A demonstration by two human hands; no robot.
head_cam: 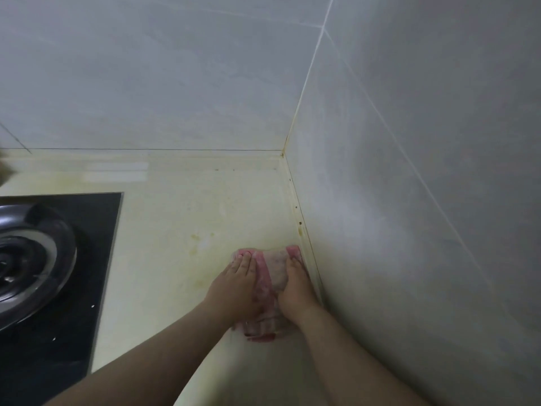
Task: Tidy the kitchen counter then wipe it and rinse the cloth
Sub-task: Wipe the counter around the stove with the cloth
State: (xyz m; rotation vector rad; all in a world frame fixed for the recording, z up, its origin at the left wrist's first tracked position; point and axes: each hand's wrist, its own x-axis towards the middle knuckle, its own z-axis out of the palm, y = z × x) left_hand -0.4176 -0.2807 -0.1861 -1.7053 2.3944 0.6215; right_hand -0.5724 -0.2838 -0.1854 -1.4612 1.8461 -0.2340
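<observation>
Pink and off-white cloth lies flat under both of your hands, on the pale yellow counter just beside the right-hand wall. The fingers of your left hand lie straight and close together, pressing the cloth's left part, with their tips near its far pink edge. Your right hand presses the cloth's right part; its fingers appear extended rather than curled round the fabric, though blur hides how they sit exactly. Neither hand pinches or bunches the cloth. The near end of the cloth shows behind your wrists, its striped hem lying on the counter. To the right, the cloth's edge touches the raised trim strip where the counter meets the grey tiled wall; dark specks dot that seam further back. Yellowish stains mark the counter just beyond and to the left of the cloth. A black hob with a steel burner ring sits well apart on the left. The step in hand is judged to be wiping, with no loose items showing on this stretch. The next move calls for pressure held through flat palms while the cloth is pushed forward along the seam, then swept left over the stains; rinsing is not yet due.
</observation>
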